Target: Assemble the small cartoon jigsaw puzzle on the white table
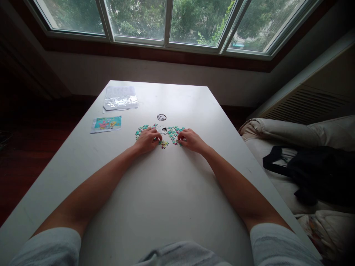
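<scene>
Small teal jigsaw pieces (pixel 174 132) lie scattered in the middle of a white table (pixel 155 199). My left hand (pixel 148 140) rests on the left cluster of pieces (pixel 140 130), fingers curled in a pinch near a little yellow-green joined bit (pixel 163 144). My right hand (pixel 190 140) rests at the right cluster, fingers curled and pressed onto pieces. What each pinch holds is too small to make out. A small round clear lid or dish (pixel 162 130) sits between the hands, and another round one (pixel 161 117) lies just behind it.
A colourful picture card (pixel 106 123) lies to the left, with a clear plastic bag on a paper sheet (pixel 120 99) behind it. A cushioned seat with a black bag (pixel 313 171) stands at the right. Windows run along the far wall.
</scene>
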A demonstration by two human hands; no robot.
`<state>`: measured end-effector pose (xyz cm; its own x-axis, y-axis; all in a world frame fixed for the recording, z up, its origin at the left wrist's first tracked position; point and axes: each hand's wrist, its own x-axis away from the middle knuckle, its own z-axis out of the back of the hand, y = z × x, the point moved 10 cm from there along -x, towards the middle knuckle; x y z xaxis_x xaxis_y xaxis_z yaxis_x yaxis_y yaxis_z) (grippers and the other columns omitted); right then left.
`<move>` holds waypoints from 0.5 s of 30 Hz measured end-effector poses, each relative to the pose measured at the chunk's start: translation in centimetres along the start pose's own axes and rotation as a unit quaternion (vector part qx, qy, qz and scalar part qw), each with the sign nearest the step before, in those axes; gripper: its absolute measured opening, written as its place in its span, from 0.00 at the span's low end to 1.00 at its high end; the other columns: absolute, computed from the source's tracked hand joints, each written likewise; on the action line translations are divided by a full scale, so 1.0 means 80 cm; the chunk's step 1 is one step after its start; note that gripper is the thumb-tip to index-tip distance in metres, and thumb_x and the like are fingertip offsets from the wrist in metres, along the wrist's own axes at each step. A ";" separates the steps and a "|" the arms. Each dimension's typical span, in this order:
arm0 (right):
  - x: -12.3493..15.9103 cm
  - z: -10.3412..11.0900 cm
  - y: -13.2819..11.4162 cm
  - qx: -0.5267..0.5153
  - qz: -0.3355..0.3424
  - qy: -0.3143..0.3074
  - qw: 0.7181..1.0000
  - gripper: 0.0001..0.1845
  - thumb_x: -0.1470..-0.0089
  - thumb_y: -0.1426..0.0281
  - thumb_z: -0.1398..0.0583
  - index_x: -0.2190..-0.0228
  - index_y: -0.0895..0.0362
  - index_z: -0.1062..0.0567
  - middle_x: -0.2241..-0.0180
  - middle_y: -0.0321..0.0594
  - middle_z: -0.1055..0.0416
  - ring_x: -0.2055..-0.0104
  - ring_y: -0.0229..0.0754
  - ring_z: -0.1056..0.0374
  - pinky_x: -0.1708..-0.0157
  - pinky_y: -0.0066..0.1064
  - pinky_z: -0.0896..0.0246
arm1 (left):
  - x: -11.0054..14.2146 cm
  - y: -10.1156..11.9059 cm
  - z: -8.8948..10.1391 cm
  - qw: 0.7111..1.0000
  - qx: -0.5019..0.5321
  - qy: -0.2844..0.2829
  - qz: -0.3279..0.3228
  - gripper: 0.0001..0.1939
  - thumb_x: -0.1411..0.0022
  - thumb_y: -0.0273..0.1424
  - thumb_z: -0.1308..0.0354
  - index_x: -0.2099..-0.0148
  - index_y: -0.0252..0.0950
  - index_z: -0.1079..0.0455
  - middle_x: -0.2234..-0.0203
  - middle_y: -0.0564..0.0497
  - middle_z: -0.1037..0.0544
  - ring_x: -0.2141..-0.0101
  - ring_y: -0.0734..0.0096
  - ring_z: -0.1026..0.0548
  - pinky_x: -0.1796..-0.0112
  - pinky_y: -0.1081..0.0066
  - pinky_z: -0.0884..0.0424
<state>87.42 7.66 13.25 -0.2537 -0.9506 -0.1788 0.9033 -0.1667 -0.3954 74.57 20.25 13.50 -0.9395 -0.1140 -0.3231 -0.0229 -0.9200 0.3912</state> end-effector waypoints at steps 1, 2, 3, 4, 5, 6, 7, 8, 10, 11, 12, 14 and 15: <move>-0.001 0.000 0.001 -0.005 -0.004 0.002 1.000 0.02 0.45 0.71 0.36 0.67 0.56 0.23 0.66 0.41 0.26 0.60 0.44 0.36 0.59 0.32 0.44 | 0.000 0.001 0.001 1.000 0.001 0.000 -0.003 0.11 0.40 0.25 0.43 0.59 0.42 0.21 0.64 0.49 0.22 0.58 0.59 0.31 0.54 0.60 0.36; -0.001 0.001 0.002 -0.015 -0.009 0.004 1.000 0.02 0.46 0.71 0.36 0.68 0.56 0.24 0.66 0.41 0.25 0.60 0.44 0.36 0.59 0.32 0.44 | 0.000 0.003 0.002 1.000 0.002 0.000 -0.008 0.12 0.40 0.25 0.43 0.59 0.42 0.21 0.64 0.49 0.22 0.57 0.59 0.31 0.54 0.60 0.36; -0.001 0.001 0.004 -0.029 -0.016 0.006 0.999 0.01 0.47 0.71 0.36 0.69 0.56 0.24 0.67 0.40 0.25 0.61 0.43 0.35 0.60 0.32 0.44 | 0.001 0.005 0.002 1.000 0.003 -0.002 -0.014 0.12 0.40 0.25 0.43 0.58 0.43 0.21 0.63 0.49 0.22 0.57 0.59 0.31 0.53 0.60 0.36; -0.002 0.001 0.007 -0.050 -0.026 0.007 0.998 0.01 0.47 0.71 0.36 0.70 0.56 0.24 0.68 0.39 0.25 0.62 0.42 0.35 0.61 0.31 0.44 | 0.001 0.007 0.002 1.000 0.003 -0.004 -0.021 0.12 0.39 0.25 0.43 0.58 0.43 0.21 0.62 0.49 0.22 0.57 0.59 0.31 0.53 0.60 0.36; -0.001 0.001 0.009 -0.075 -0.038 0.007 0.996 0.02 0.48 0.71 0.37 0.71 0.56 0.25 0.69 0.38 0.25 0.64 0.41 0.35 0.62 0.31 0.44 | 0.001 0.009 0.002 1.000 0.003 -0.007 -0.029 0.12 0.39 0.26 0.43 0.57 0.43 0.20 0.62 0.49 0.22 0.57 0.60 0.31 0.53 0.60 0.36; -0.001 0.000 0.012 -0.105 -0.050 0.007 0.993 0.02 0.48 0.70 0.37 0.71 0.56 0.25 0.71 0.36 0.25 0.66 0.40 0.34 0.63 0.30 0.43 | 0.002 0.011 0.002 0.999 0.003 -0.012 -0.035 0.12 0.39 0.26 0.43 0.57 0.44 0.20 0.61 0.49 0.22 0.57 0.60 0.31 0.53 0.60 0.36; -0.001 0.000 0.015 -0.135 -0.061 0.009 0.989 0.02 0.48 0.70 0.37 0.71 0.55 0.24 0.71 0.35 0.26 0.67 0.39 0.34 0.64 0.30 0.43 | 0.002 0.013 0.001 0.999 0.003 -0.016 -0.040 0.12 0.39 0.26 0.43 0.57 0.44 0.20 0.61 0.49 0.23 0.57 0.60 0.31 0.53 0.60 0.36; 0.000 -0.001 0.018 -0.163 -0.072 0.013 0.984 0.03 0.48 0.68 0.37 0.70 0.55 0.24 0.72 0.34 0.26 0.68 0.38 0.34 0.65 0.29 0.42 | 0.002 0.014 0.000 0.999 0.003 -0.020 -0.043 0.12 0.38 0.27 0.43 0.57 0.44 0.20 0.60 0.48 0.23 0.57 0.60 0.31 0.53 0.61 0.36; 0.000 -0.003 0.022 -0.209 -0.089 0.023 0.973 0.06 0.49 0.66 0.37 0.69 0.55 0.22 0.72 0.34 0.25 0.69 0.37 0.34 0.66 0.29 0.41 | 0.002 0.015 -0.001 0.999 0.003 -0.023 -0.043 0.11 0.38 0.28 0.42 0.57 0.44 0.20 0.61 0.48 0.23 0.56 0.59 0.31 0.53 0.61 0.36; 0.000 -0.004 0.023 -0.230 -0.097 0.026 0.968 0.07 0.49 0.65 0.36 0.68 0.55 0.22 0.71 0.35 0.25 0.69 0.37 0.34 0.66 0.29 0.41 | 0.002 0.014 -0.001 0.999 0.002 -0.023 -0.041 0.11 0.38 0.29 0.42 0.57 0.45 0.20 0.61 0.48 0.23 0.56 0.59 0.31 0.52 0.60 0.36; 0.000 -0.007 0.024 -0.253 -0.104 0.027 0.962 0.09 0.49 0.65 0.36 0.67 0.56 0.21 0.71 0.35 0.24 0.69 0.38 0.33 0.67 0.29 0.40 | 0.002 0.013 -0.001 0.999 0.001 -0.023 -0.038 0.11 0.37 0.29 0.42 0.57 0.45 0.20 0.61 0.48 0.23 0.56 0.59 0.31 0.52 0.60 0.36; 0.000 -0.012 0.024 -0.301 -0.114 0.024 0.946 0.11 0.50 0.64 0.35 0.64 0.56 0.21 0.69 0.37 0.23 0.68 0.38 0.32 0.67 0.30 0.39 | 0.002 0.012 -0.001 0.999 0.001 -0.024 -0.034 0.09 0.37 0.32 0.41 0.58 0.45 0.20 0.61 0.48 0.23 0.56 0.58 0.30 0.51 0.59 0.37; -0.001 -0.015 0.022 -0.321 -0.115 0.021 0.940 0.13 0.50 0.63 0.35 0.63 0.57 0.21 0.69 0.38 0.23 0.68 0.39 0.31 0.67 0.30 0.38 | 0.001 0.012 -0.002 0.999 0.001 -0.025 -0.033 0.09 0.36 0.33 0.41 0.58 0.45 0.20 0.61 0.48 0.23 0.56 0.58 0.30 0.51 0.58 0.37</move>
<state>88.65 7.72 11.50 -0.4428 -0.8951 -0.0519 0.4318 -0.1622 -0.8873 74.48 19.30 13.73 -0.9518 -0.0336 -0.3050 -0.0868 -0.9239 0.3727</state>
